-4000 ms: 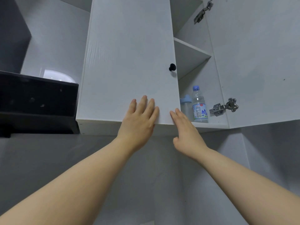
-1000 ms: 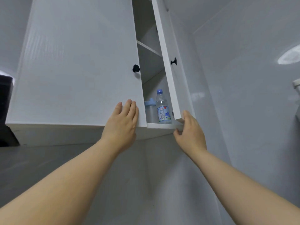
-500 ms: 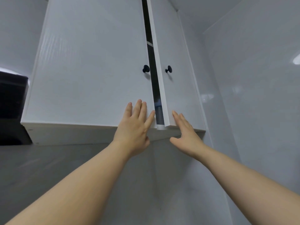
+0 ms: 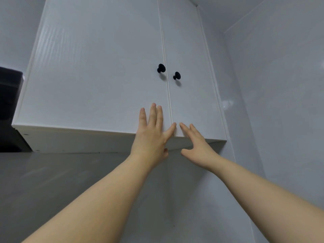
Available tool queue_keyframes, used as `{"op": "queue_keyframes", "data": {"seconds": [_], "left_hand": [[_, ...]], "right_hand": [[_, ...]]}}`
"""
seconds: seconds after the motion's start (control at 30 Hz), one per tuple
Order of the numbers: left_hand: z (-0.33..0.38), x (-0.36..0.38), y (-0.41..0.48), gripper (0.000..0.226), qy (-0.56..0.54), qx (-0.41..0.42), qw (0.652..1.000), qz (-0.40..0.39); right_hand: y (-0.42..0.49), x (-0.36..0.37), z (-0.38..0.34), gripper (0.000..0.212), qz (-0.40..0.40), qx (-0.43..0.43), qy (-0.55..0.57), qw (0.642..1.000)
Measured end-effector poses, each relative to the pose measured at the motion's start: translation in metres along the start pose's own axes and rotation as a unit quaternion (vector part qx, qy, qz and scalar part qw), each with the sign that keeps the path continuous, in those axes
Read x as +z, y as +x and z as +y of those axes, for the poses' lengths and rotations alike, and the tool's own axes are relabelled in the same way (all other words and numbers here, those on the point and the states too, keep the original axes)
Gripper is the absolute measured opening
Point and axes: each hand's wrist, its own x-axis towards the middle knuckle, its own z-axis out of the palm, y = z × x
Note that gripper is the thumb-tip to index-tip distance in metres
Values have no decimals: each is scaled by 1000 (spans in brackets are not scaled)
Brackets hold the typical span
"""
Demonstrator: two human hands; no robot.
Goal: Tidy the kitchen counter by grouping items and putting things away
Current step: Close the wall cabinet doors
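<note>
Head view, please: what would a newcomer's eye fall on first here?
Two open hands reach up to a closed white wall cabinet: the left hand flat on the left door, the right hand at the right door's bottom edge. Two black knobs flank the centre seam.

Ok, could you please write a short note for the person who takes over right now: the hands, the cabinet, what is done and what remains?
Left hand: open, flat on the lower corner of the left door.
Right hand: open, fingertips at the lower edge of the right door.
Cabinet: both doors look shut, with only a thin seam between them.
Done: cabinet closed.
Left: lower the hands and check the counter, which is out of view.
</note>
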Motion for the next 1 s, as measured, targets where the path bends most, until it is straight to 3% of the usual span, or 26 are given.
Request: {"op": "queue_keyframes", "data": {"seconds": [0.3,0.5,0.63,0.77,1.0], "left_hand": [[8,4,4,81,33,-11,999,-5],[5,2,3,82,12,-8,1000,-13],[-1,-7,-11,76,-78,14,997,-11],[7,-17,-43,61,-260,19,964,54],[42,-39,-85,61,-403,-13,913,-59]], "right_hand": [[1,19,8,90,66,-19,-49,996],[5,13,6,89,49,-10,-96,994],[-6,-3,0,83,-7,21,-99,995],[-40,-14,-6,77,-8,60,-145,988],[-112,-33,-23,66,-43,113,-255,959]]}}
